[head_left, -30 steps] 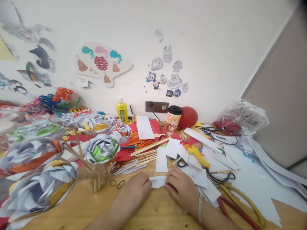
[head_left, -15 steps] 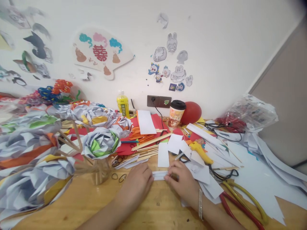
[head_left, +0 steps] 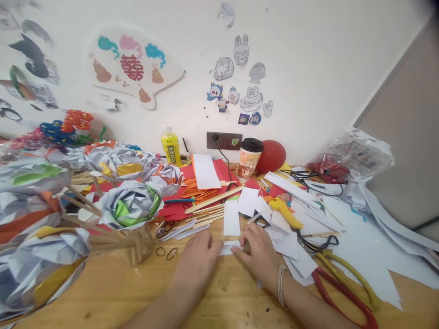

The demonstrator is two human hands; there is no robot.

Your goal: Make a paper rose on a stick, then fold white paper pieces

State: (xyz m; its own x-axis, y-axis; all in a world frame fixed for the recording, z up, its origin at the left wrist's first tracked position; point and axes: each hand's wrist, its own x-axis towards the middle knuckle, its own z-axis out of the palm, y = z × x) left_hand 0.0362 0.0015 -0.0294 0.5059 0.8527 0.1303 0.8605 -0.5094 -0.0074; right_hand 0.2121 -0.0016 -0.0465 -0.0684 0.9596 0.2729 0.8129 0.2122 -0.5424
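Note:
A narrow folded strip of white paper [head_left: 230,248] lies on the wooden table between my two hands. My left hand [head_left: 198,261] is closed, its fingers pressing the strip's left end. At the other end, my right hand [head_left: 259,250] pinches the paper between thumb and bent fingers. A bracelet is on the right wrist. Just beyond the strip is a white paper rectangle [head_left: 232,218]. More white paper pieces [head_left: 286,244] lie beside my right hand, partly under it. Two dark rubber bands [head_left: 172,253] rest left of my left hand.
White paper flowers [head_left: 132,204] with coloured petals crowd the left. Wooden sticks [head_left: 212,211], red paper and a lidded cup [head_left: 249,160] stand behind. To the right are a yellow glue gun [head_left: 286,213], large red and yellow handles [head_left: 343,294] and big white sheets [head_left: 363,246].
The view has shifted slightly. My right thumb has slid left along the paper strip, and the hands are closer together. My left fingers still press its left end.

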